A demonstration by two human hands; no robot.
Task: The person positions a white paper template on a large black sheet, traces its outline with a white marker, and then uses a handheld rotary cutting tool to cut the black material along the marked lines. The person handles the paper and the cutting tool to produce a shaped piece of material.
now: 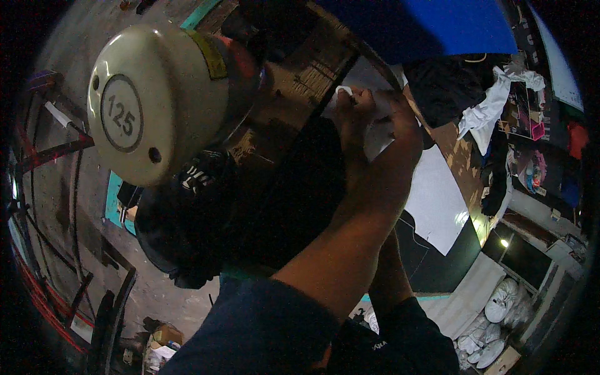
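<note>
My forearms cross in front of me, the left over the right. My right hand (pixel 355 104) pinches a small white object (pixel 344 89) between thumb and fingers; it is too small to name. Beside it, my left hand (pixel 406 115) is bent down over a pale grey sheet (pixel 378 138), and shadow hides its fingers. Both hands are over this sheet on the worktable. A white cut cloth piece (pixel 436 199) lies right of my left forearm on the table's dark top (pixel 438 269). To the left, close to me, rises a machine's domed cream housing (pixel 140 108), bearing a number.
A black machine part (pixel 187 243) sits below the cream housing. Blue material (pixel 461 28) spans the top right. Black cloth (pixel 443 91) and crumpled white cloth (pixel 490 105) lie at the right. Metal frames (pixel 56 154) stand at the left; white sacks (pixel 500 300) sit at lower right.
</note>
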